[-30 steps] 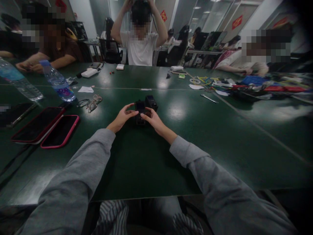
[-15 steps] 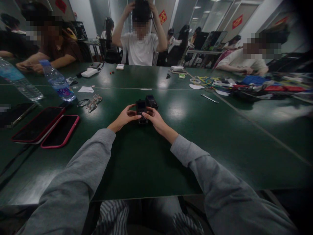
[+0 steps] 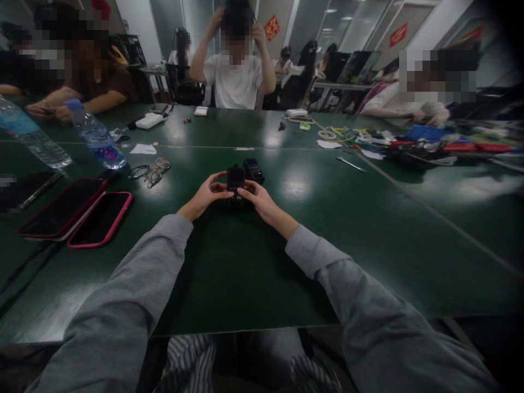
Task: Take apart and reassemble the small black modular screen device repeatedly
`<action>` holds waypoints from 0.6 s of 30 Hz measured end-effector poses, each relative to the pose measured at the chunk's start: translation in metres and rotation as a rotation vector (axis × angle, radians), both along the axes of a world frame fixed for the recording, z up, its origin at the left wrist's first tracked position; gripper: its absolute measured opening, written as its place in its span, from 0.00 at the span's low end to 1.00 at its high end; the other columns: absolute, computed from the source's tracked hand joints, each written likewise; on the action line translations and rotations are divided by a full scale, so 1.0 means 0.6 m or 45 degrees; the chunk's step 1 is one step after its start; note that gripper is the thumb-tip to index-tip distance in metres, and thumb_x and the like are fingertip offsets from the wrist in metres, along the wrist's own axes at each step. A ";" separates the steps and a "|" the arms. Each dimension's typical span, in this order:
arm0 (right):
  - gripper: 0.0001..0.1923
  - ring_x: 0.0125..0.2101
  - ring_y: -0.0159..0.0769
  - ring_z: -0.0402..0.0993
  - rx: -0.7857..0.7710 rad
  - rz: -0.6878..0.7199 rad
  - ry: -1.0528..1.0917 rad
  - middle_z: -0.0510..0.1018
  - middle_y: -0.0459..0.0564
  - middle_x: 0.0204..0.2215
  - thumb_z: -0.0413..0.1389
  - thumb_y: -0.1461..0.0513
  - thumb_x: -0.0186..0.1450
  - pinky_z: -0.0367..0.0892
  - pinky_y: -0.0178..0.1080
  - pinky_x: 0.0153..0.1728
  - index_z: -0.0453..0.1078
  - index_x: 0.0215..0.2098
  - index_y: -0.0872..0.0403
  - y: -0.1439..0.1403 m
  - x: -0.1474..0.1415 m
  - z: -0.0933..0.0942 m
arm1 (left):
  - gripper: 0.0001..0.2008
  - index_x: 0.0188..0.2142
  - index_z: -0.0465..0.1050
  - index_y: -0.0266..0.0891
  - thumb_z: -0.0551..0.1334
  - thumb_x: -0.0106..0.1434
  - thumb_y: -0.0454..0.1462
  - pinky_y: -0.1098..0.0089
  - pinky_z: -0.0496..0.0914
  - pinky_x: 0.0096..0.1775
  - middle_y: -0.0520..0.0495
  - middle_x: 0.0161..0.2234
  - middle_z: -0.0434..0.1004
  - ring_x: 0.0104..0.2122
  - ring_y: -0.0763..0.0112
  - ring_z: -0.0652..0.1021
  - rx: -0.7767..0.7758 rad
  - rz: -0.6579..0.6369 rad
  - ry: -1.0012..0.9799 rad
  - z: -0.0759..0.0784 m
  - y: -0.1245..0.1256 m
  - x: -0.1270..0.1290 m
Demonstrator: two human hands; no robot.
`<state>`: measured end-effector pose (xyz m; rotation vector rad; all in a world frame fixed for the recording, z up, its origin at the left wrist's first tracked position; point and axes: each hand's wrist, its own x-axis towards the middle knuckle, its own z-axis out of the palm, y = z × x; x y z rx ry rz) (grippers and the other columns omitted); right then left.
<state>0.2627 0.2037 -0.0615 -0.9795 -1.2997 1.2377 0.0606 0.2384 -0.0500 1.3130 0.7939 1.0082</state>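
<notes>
Right, both hands on it: left hand [image 3: 206, 195] and right hand [image 3: 261, 201] pinch one small black device [image 3: 235, 180] between their fingers, just above the green surface [image 3: 245, 273]. Second black device [image 3: 254, 170] sits behind. Two pink-cased phones [image 3: 100, 218], two bottles [image 3: 96, 135], labels unreadable.

No wording can be read with any certainty. The clear plastic water bottle with a blue-and-purple label [image 3: 99, 141] carries pale lettering, perhaps a brand, too blurred to make out. The red paper signs on the far glass walls [image 3: 397, 35] show yellow characters, likewise unreadable.
</notes>
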 end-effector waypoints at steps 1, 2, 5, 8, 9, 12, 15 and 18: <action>0.34 0.55 0.43 0.71 0.002 -0.008 -0.008 0.76 0.55 0.52 0.69 0.46 0.55 0.65 0.50 0.61 0.67 0.52 0.52 0.001 -0.001 0.000 | 0.47 0.63 0.63 0.43 0.78 0.44 0.37 0.50 0.66 0.59 0.47 0.41 0.78 0.49 0.59 0.77 -0.001 -0.001 -0.003 -0.002 0.001 0.001; 0.34 0.55 0.43 0.71 0.004 -0.019 -0.011 0.76 0.55 0.52 0.69 0.45 0.55 0.65 0.50 0.61 0.68 0.52 0.52 0.001 -0.003 0.001 | 0.47 0.63 0.62 0.43 0.78 0.46 0.38 0.50 0.66 0.60 0.46 0.42 0.78 0.50 0.58 0.77 0.003 0.000 -0.007 -0.004 0.002 0.001; 0.34 0.54 0.43 0.72 0.005 -0.045 -0.018 0.76 0.55 0.50 0.70 0.46 0.54 0.66 0.49 0.60 0.67 0.52 0.53 0.001 -0.009 0.005 | 0.45 0.64 0.61 0.44 0.76 0.49 0.41 0.49 0.66 0.60 0.44 0.46 0.79 0.51 0.58 0.77 0.026 0.009 -0.025 -0.016 0.011 0.000; 0.32 0.50 0.42 0.73 -0.022 -0.055 -0.047 0.76 0.54 0.47 0.69 0.47 0.54 0.67 0.49 0.58 0.67 0.50 0.52 0.003 -0.015 0.011 | 0.43 0.63 0.63 0.42 0.76 0.50 0.42 0.50 0.66 0.60 0.44 0.45 0.79 0.50 0.59 0.78 0.036 0.024 -0.028 -0.025 0.019 -0.003; 0.31 0.49 0.42 0.73 -0.033 -0.061 -0.051 0.76 0.53 0.46 0.69 0.47 0.54 0.67 0.49 0.57 0.67 0.49 0.53 0.003 -0.017 0.013 | 0.42 0.62 0.64 0.42 0.76 0.49 0.42 0.51 0.66 0.60 0.44 0.45 0.79 0.49 0.59 0.78 0.036 0.028 -0.025 -0.027 0.020 -0.004; 0.29 0.47 0.41 0.73 -0.055 -0.104 -0.062 0.75 0.51 0.43 0.69 0.49 0.53 0.67 0.48 0.56 0.66 0.46 0.53 0.007 -0.020 0.017 | 0.41 0.62 0.64 0.41 0.76 0.50 0.41 0.52 0.66 0.60 0.44 0.45 0.79 0.49 0.60 0.79 0.023 0.035 -0.036 -0.024 0.018 -0.005; 0.27 0.46 0.40 0.72 -0.071 -0.118 -0.090 0.74 0.49 0.42 0.68 0.50 0.53 0.67 0.47 0.55 0.65 0.43 0.52 0.008 -0.020 0.019 | 0.40 0.61 0.65 0.40 0.75 0.51 0.41 0.52 0.67 0.60 0.44 0.46 0.79 0.49 0.60 0.79 0.003 0.024 -0.032 -0.020 0.014 -0.002; 0.27 0.47 0.40 0.72 -0.062 -0.084 -0.102 0.73 0.49 0.43 0.67 0.48 0.54 0.66 0.47 0.55 0.65 0.44 0.51 0.007 -0.018 0.017 | 0.36 0.59 0.68 0.38 0.75 0.52 0.42 0.53 0.66 0.60 0.41 0.47 0.79 0.50 0.59 0.78 0.016 0.026 0.000 -0.018 0.013 0.000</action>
